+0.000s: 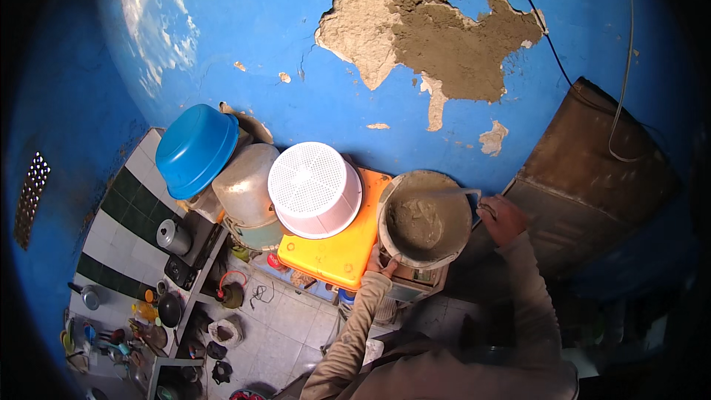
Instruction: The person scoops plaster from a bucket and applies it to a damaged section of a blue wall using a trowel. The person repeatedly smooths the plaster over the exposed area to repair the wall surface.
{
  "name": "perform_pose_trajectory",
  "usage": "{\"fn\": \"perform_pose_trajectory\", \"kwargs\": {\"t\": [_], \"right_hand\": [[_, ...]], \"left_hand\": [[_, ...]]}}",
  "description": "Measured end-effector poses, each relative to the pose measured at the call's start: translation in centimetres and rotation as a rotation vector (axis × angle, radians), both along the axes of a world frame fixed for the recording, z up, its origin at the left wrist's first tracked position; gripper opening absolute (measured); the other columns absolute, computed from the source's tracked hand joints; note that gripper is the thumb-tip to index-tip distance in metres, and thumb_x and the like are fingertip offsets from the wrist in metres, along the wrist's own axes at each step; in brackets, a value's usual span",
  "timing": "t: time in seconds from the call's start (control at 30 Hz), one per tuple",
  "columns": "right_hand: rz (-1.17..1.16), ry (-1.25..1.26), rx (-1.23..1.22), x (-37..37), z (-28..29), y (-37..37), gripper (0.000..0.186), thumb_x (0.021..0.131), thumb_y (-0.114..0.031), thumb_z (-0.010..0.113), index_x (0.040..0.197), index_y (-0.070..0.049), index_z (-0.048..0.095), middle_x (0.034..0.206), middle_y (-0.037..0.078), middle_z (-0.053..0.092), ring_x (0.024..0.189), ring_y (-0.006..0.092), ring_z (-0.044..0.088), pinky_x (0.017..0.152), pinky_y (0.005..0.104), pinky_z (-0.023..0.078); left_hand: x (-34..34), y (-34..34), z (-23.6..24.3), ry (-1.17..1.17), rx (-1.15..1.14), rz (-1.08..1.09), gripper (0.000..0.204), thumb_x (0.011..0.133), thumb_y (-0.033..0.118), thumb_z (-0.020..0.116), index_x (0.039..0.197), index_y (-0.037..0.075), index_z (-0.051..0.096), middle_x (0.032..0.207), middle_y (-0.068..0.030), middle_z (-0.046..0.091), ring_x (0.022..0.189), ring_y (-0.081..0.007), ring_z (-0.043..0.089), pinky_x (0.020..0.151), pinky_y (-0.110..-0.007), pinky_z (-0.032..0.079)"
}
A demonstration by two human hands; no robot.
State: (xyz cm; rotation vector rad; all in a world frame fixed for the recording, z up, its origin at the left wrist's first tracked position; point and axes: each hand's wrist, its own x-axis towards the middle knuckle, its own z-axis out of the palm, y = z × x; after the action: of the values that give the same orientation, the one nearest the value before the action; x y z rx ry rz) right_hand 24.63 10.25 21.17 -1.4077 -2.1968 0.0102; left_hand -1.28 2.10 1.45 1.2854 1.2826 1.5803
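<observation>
A round bucket of wet grey-brown mortar stands in front of me, close to the blue wall. My left hand grips its near left side, the fingers partly hidden against it. At the right rim my right hand is closed round the handle of a trowel. The trowel's blade, smeared by motion, reaches left over the mortar. On the wall is a broken patch of damp brown mortar, with pale bare plaster along its left side.
Left of the bucket, a white perforated basin rests upside down on an orange lid. Beyond it are a metal pot and a blue tub. A brown panel leans at right; cables hang above it. Cookware crowds the lower left.
</observation>
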Motion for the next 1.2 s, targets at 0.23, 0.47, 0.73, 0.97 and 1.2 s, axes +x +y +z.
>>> {"fn": "perform_pose_trajectory", "kwargs": {"t": [0.23, 0.47, 0.73, 0.97, 1.2], "right_hand": [[0.259, 0.833, -0.379, -7.8, 7.7, 3.1, 0.032, 0.093, -0.022, 0.053, 0.117, -0.001, 0.056, 0.076, 0.001, 0.055, 0.059, 0.0077, 0.049, 0.046, 0.0246, 0.042], [0.085, 0.590, 0.314, -15.0, 11.8, 11.8, 0.031, 0.086, -0.015, 0.055, 0.109, 0.005, 0.054, 0.096, 0.026, 0.061, 0.090, 0.0451, 0.057, 0.081, 0.0469, 0.045], [-0.063, 0.596, 0.266, -13.1, 11.9, 14.4, 0.038, 0.085, -0.019, 0.056, 0.114, 0.006, 0.056, 0.100, 0.028, 0.062, 0.096, 0.0464, 0.056, 0.087, 0.0463, 0.044], [0.060, 0.854, -0.190, -9.9, 11.8, 14.5, 0.042, 0.089, -0.029, 0.056, 0.115, 0.003, 0.059, 0.082, 0.011, 0.065, 0.061, 0.0169, 0.058, 0.049, 0.0312, 0.046], [0.054, 0.850, -0.212, -8.4, 11.1, 12.2, 0.038, 0.092, -0.029, 0.053, 0.109, 0.004, 0.060, 0.075, 0.007, 0.061, 0.053, 0.0109, 0.054, 0.043, 0.0273, 0.042]], "left_hand": [[-0.3, 0.3, -1.2, -0.108, -0.026, -0.057, 0.058, 0.083, 0.011, 0.068, 0.132, -0.001, 0.040, 0.121, -0.0114, 0.056, 0.109, -0.0191, 0.052, 0.095, -0.030, 0.039], [-0.4, 1.2, -3.1, -0.172, -0.003, -0.088, 0.060, 0.082, 0.011, 0.068, 0.133, -0.002, 0.039, 0.122, -0.0128, 0.055, 0.111, -0.0203, 0.051, 0.098, -0.030, 0.037], [-0.1, 0.8, -2.7, -0.148, 0.048, -0.051, 0.064, 0.082, 0.008, 0.068, 0.136, -0.002, 0.035, 0.123, -0.0118, 0.054, 0.112, -0.0201, 0.051, 0.098, -0.030, 0.036], [-0.2, 0.5, -1.6, -0.118, 0.028, -0.072, 0.063, 0.082, 0.008, 0.068, 0.135, -0.002, 0.036, 0.123, -0.0112, 0.054, 0.112, -0.0192, 0.051, 0.097, -0.029, 0.037], [-0.3, 0.4, -1.7, -0.107, -0.006, -0.060, 0.063, 0.082, 0.009, 0.068, 0.136, -0.002, 0.035, 0.123, -0.0108, 0.054, 0.111, -0.0186, 0.052, 0.096, -0.029, 0.038]]}}
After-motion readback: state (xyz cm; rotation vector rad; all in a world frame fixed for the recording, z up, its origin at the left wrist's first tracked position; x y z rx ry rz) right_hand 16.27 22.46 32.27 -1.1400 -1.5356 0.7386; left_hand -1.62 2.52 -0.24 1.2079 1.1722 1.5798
